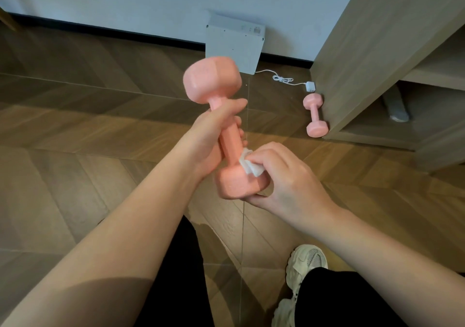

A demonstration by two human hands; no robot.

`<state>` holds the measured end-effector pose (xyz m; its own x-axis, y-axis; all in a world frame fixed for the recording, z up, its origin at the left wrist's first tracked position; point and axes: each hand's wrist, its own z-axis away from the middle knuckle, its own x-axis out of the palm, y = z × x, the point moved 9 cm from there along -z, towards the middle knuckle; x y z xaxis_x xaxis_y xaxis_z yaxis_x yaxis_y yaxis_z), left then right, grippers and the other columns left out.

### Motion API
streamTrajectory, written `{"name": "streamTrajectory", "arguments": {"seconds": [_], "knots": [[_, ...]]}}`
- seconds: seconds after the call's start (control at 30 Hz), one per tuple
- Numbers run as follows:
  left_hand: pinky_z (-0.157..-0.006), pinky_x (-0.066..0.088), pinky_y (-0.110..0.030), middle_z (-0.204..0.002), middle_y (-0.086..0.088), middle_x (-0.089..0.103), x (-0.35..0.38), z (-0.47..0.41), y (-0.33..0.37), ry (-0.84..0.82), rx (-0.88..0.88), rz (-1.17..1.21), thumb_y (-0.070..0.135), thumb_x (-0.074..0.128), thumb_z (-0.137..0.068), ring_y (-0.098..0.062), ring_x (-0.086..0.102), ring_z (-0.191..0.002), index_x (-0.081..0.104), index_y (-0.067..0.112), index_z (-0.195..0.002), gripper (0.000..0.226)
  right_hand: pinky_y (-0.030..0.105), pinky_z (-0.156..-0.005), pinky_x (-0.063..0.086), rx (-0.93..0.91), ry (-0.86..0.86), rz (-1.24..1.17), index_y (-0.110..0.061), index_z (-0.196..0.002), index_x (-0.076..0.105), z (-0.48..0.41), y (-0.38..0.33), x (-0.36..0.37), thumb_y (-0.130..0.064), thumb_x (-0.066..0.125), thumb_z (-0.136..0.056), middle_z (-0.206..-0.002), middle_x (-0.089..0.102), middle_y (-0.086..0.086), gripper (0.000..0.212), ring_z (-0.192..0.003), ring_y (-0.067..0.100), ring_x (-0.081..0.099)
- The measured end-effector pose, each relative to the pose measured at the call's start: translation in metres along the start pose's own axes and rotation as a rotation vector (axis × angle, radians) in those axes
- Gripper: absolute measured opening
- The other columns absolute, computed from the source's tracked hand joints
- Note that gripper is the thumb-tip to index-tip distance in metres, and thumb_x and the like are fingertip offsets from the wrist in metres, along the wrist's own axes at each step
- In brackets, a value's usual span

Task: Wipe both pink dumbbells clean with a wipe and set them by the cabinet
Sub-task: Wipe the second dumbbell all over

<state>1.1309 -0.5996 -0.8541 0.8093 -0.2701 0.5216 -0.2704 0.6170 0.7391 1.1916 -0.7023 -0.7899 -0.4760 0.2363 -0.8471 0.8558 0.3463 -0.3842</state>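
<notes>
My left hand [211,138] grips the handle of a pink dumbbell [212,80], held up in the air and tilted, one head far and one head near. My right hand [281,173] pinches a folded white wipe [249,164] and presses it where the handle meets the near head. The thumb of that hand lies under the near head. A second pink dumbbell [314,115] lies on the floor against the side of the wooden cabinet [364,57].
A flat grey device [234,44] leans on the wall, with a white cable and plug [310,86] running to the cabinet's corner. Wood-pattern floor [75,125] spreads all around. My black trousers and a pale sneaker [305,263] are at the bottom.
</notes>
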Motion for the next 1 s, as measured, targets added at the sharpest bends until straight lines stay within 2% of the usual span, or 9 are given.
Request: {"name": "streamTrajectory", "arguments": {"seconds": [0.13, 0.23, 0.33, 0.43, 0.53, 0.63, 0.77, 0.87, 1.0], "knots": [[-0.059, 0.046, -0.030, -0.072, -0.001, 0.052, -0.005, -0.002, -0.012, 0.123, -0.067, -0.051, 0.019, 0.074, -0.082, -0.013, 0.051, -0.059, 0.054, 0.013, -0.096, 0.025, 0.039, -0.065, 0.047, -0.078, 0.013, 0.153, -0.001, -0.095, 0.064, 0.001, -0.007, 0.004, -0.023, 0.093, -0.057, -0.094, 0.063, 0.011, 0.053, -0.081, 0.028, 0.061], [-0.051, 0.042, -0.026, -0.062, 0.002, 0.051, -0.007, -0.002, -0.015, 0.153, -0.068, -0.051, 0.019, 0.075, -0.081, -0.011, 0.048, -0.051, 0.055, 0.016, -0.086, 0.021, 0.037, -0.062, 0.049, -0.055, 0.029, 0.109, 0.000, -0.092, 0.063, 0.005, -0.007, 0.007, -0.027, 0.090, -0.061, -0.089, 0.061, 0.009, 0.049, -0.077, 0.026, 0.059], [-0.044, 0.034, -0.021, -0.051, 0.007, 0.044, 0.001, -0.003, -0.013, 0.080, -0.075, -0.001, 0.025, 0.073, -0.083, -0.009, 0.038, -0.041, 0.053, 0.022, -0.069, 0.024, 0.029, -0.062, 0.047, -0.005, 0.044, 0.057, -0.003, -0.087, 0.059, 0.005, -0.004, 0.006, -0.035, 0.083, -0.066, -0.087, 0.059, 0.006, 0.045, -0.078, 0.021, 0.057], [-0.042, 0.033, -0.020, -0.047, 0.009, 0.035, 0.007, -0.003, -0.011, -0.001, -0.125, 0.076, 0.031, 0.066, -0.086, -0.009, 0.030, -0.038, 0.046, 0.022, -0.065, 0.031, 0.031, -0.067, 0.050, 0.060, 0.017, 0.005, -0.006, -0.094, 0.059, 0.005, 0.003, 0.008, -0.041, 0.079, -0.065, -0.094, 0.061, 0.003, 0.050, -0.085, 0.020, 0.061], [-0.041, 0.033, -0.020, -0.044, 0.009, 0.034, 0.011, 0.000, -0.010, -0.092, -0.166, 0.163, 0.031, 0.062, -0.081, -0.009, 0.030, -0.036, 0.045, 0.021, -0.061, 0.029, 0.028, -0.071, 0.048, 0.133, -0.016, -0.104, -0.012, -0.101, 0.058, 0.005, 0.011, 0.009, -0.046, 0.082, -0.063, -0.099, 0.058, -0.007, 0.057, -0.089, 0.012, 0.059], [-0.049, 0.043, -0.023, -0.053, 0.003, 0.046, 0.012, 0.001, -0.005, -0.112, -0.114, 0.148, 0.030, 0.061, -0.084, -0.012, 0.043, -0.044, 0.047, 0.018, -0.065, 0.027, 0.024, -0.073, 0.045, 0.109, -0.013, -0.143, -0.011, -0.100, 0.056, 0.005, 0.013, 0.006, -0.038, 0.085, -0.063, -0.100, 0.054, -0.007, 0.054, -0.091, 0.012, 0.056], [-0.061, 0.046, -0.029, -0.072, -0.001, 0.050, 0.006, 0.001, -0.003, 0.015, -0.032, -0.011, 0.029, 0.066, -0.087, -0.014, 0.049, -0.059, 0.054, 0.012, -0.086, 0.020, 0.041, -0.069, 0.049, -0.028, 0.035, 0.021, 0.000, -0.097, 0.057, 0.004, 0.004, 0.003, -0.018, 0.089, -0.061, -0.095, 0.059, 0.012, 0.051, -0.084, 0.030, 0.058], [-0.058, 0.043, -0.028, -0.073, -0.001, 0.047, 0.000, 0.001, -0.005, 0.098, -0.032, -0.022, 0.025, 0.069, -0.086, -0.014, 0.048, -0.056, 0.055, 0.012, -0.088, 0.019, 0.044, -0.070, 0.050, -0.080, 0.053, 0.041, -0.005, -0.104, 0.053, 0.007, -0.002, 0.004, -0.020, 0.088, -0.064, -0.099, 0.060, 0.014, 0.055, -0.088, 0.031, 0.059], [-0.048, 0.039, -0.022, -0.058, 0.003, 0.047, -0.001, 0.001, -0.006, 0.119, -0.035, -0.021, 0.026, 0.071, -0.085, -0.012, 0.044, -0.046, 0.054, 0.017, -0.074, 0.022, 0.042, -0.065, 0.050, -0.031, 0.034, -0.005, 0.001, -0.094, 0.059, 0.008, 0.001, 0.007, -0.023, 0.083, -0.063, -0.093, 0.059, 0.012, 0.046, -0.083, 0.029, 0.059]]}}
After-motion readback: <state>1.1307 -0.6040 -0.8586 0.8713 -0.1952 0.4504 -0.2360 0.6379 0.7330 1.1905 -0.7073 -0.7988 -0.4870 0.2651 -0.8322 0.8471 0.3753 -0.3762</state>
